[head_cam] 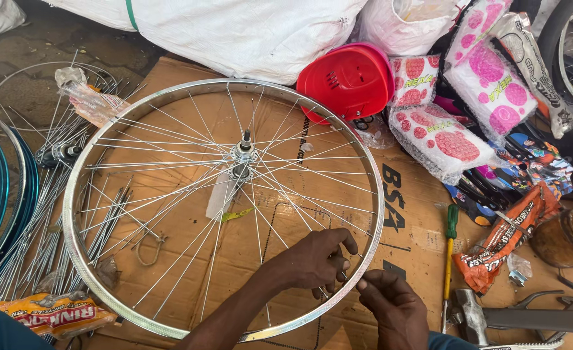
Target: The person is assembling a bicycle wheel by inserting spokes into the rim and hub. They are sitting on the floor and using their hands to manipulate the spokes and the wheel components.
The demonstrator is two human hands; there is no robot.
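Pinching a spoke (pixel 285 214) near the rim (pixel 72 214), my left hand (pixel 315 259) steadies it while my right hand (pixel 390 301) grips at the rim's edge; the wheel lies flat on cardboard (pixel 422 214) for access.

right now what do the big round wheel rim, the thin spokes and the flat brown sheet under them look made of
The big round wheel rim looks like bright polished metal, going by its mirror-like shine. The thin spokes look like bare silvery wire, glinting along their length. The flat brown sheet looks like matt cardboard, creased and printed.
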